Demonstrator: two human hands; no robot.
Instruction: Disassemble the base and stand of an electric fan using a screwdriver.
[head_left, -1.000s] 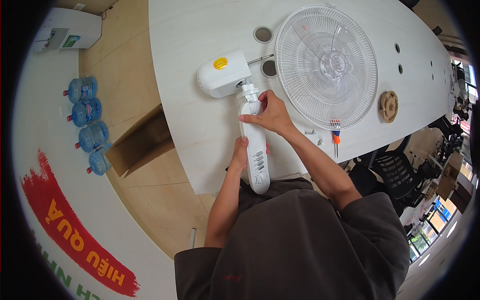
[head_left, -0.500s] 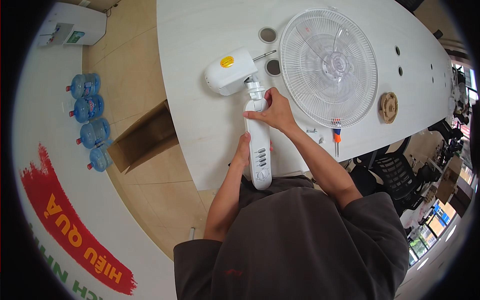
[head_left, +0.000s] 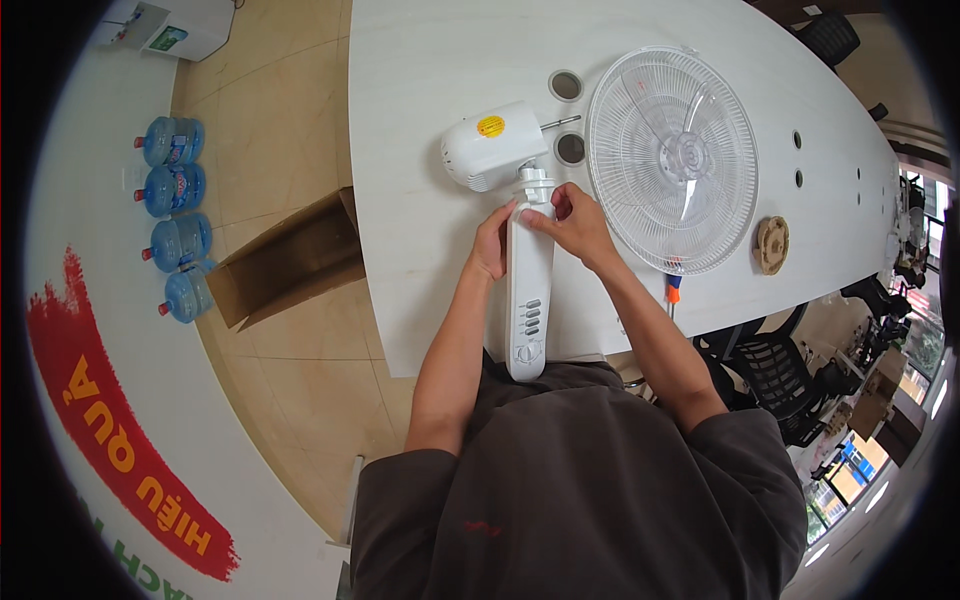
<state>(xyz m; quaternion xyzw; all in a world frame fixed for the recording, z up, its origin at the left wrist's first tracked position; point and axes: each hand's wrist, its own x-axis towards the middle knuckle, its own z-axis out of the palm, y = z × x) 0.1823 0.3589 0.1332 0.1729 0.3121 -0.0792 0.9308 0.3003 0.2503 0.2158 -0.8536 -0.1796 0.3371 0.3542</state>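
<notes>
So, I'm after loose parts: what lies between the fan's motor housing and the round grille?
In the head view, two grey round caps and the motor's shaft lie between motor housing and grille.

Left hand (head_left: 490, 243) moved up fan column (head_left: 528, 300), now beside right hand (head_left: 574, 222) near motor housing (head_left: 495, 145).

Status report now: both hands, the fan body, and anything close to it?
Left hand and right hand grip top of white fan column. Motor head joined above. Fan grille beside, screwdriver near right forearm.
</notes>
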